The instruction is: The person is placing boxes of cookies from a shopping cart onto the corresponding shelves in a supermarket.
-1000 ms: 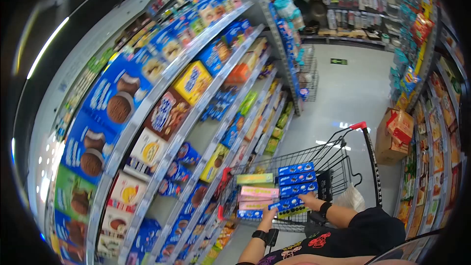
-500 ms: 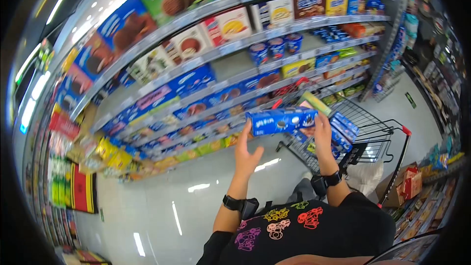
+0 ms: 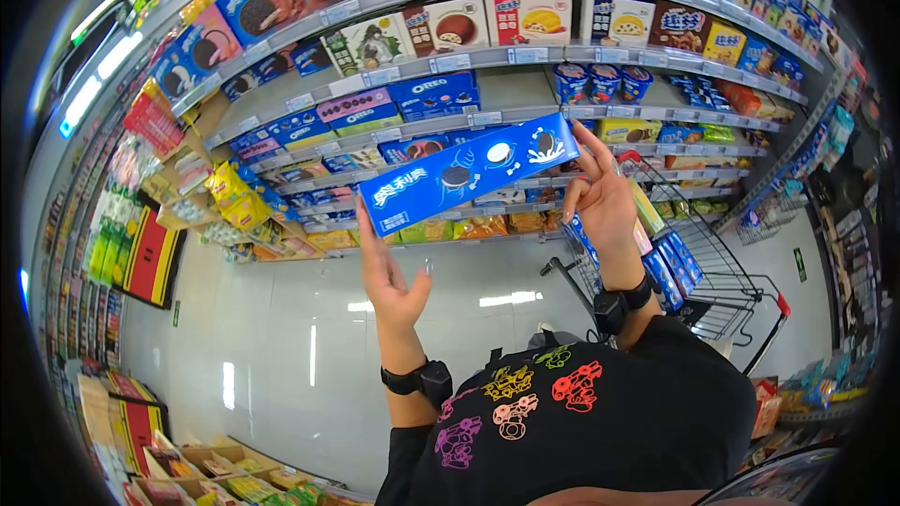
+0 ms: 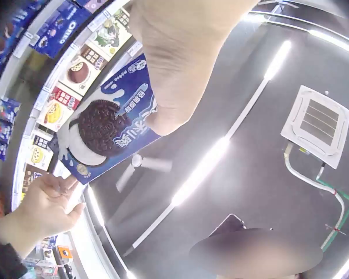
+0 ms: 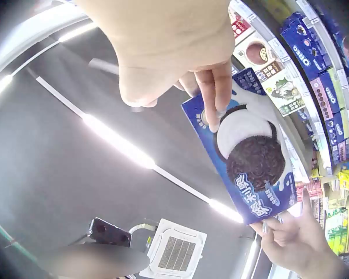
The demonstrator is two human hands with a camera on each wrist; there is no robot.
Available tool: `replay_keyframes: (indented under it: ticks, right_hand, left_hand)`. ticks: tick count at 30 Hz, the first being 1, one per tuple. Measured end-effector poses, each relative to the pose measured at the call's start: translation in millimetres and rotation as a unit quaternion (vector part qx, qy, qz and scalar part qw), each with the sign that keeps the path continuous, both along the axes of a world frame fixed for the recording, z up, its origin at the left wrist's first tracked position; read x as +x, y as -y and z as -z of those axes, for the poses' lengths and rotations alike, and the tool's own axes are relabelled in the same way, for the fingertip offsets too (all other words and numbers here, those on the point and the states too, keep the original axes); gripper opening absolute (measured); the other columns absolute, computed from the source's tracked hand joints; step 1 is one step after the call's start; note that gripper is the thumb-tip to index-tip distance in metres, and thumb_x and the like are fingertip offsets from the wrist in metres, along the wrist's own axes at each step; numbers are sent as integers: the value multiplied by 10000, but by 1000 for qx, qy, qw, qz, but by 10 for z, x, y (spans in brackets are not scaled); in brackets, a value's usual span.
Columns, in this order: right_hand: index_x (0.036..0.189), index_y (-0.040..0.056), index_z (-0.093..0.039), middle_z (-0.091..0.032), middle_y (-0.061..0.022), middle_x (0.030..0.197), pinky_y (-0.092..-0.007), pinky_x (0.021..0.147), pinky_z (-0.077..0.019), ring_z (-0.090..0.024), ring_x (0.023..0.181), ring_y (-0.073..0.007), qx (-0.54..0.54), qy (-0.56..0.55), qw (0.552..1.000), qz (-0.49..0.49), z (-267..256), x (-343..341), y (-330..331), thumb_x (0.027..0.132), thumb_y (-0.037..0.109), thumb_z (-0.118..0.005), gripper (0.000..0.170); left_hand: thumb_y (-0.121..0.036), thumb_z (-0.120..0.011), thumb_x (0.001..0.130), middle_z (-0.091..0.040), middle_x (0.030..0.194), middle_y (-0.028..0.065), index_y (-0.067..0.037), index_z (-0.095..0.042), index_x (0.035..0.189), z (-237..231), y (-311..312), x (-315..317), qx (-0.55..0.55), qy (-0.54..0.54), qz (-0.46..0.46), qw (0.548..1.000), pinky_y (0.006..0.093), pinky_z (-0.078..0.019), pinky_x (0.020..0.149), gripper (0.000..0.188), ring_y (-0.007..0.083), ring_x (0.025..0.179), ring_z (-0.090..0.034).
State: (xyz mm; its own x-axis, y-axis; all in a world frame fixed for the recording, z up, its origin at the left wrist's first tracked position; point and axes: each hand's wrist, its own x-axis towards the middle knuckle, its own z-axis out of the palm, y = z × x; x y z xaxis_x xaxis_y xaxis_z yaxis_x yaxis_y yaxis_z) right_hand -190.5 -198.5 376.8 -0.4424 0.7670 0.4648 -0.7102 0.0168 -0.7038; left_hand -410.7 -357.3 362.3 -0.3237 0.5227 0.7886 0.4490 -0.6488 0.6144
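A long blue Oreo cookie box is held up slightly tilted between both hands, its right end higher. My left hand holds the left end, with the thumb spread below the box. At the right end, my right hand holds it with the index finger reaching up along the edge and other fingers bent. In the right wrist view, the right fingers lie against the box face with the large cookie picture. The left wrist view shows the same box, partly covered by the left hand.
Shelves of cookie boxes and cups run across the front. A wire shopping cart stands at the right, holding several blue boxes. Crates of packaged snacks stand at the lower left, beside the tiled floor.
Both hands were down in the cart among boxes, then lifted one blue box out. The box has come left, nearer the head camera, and tilted, while the view has swung left toward the shelves.
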Motion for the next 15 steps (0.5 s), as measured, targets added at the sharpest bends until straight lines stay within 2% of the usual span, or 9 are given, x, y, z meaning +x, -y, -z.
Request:
replay_keyframes:
  ticks: [5, 6, 9, 13, 15]
  right_hand:
    - [1400, -18, -191, -391, -169, 1376, -242, 576, -455, -490, 536, -119, 76, 3, 995, -63, 26, 33, -182, 883, 469, -403, 741]
    - [1411, -3, -172, -388, -171, 1379, -216, 568, -415, -444, 526, -87, 85, 16, 995, -44, 9, 32, -179, 867, 513, -416, 788]
    - [1413, 11, -188, -403, -182, 1367, -207, 547, -385, -432, 536, -75, 178, 132, 975, 1, -19, 112, -308, 857, 550, -413, 807]
    - [1384, -9, -251, -422, -221, 1339, -242, 610, -423, -544, 647, -124, 356, 245, 902, 5, -216, 297, -345, 753, 640, -502, 940]
    - [1378, 21, -279, -431, -179, 1342, -320, 741, -468, -600, 926, -265, 462, 202, 863, 29, -220, 176, -395, 667, 513, -660, 945]
  left_hand:
    - [-18, -567, 624, -177, 1458, 139, 3, -90, 1428, -128, -122, 15, 3, 77, -6, 997, 411, -203, 1074, 935, 256, 1323, -243]
    - [-52, -611, 663, -213, 1438, 130, -3, -86, 1428, -148, -177, 12, 16, 94, 9, 995, 400, -237, 1061, 929, 241, 1303, -270]
    - [-94, -658, 708, -245, 1423, 135, -8, -92, 1428, -146, -325, 38, 10, 169, 36, 985, 387, -244, 1057, 919, 241, 1291, -292]
    - [-103, -605, 789, -286, 1411, 122, -71, -112, 1437, 4, -487, -62, -37, 277, 105, 954, 409, -336, 1006, 816, 252, 1258, -355]
    - [-87, -537, 818, -312, 1403, 114, -114, -136, 1439, 218, -576, -151, -62, 360, 168, 916, 424, -388, 968, 740, 267, 1244, -381]
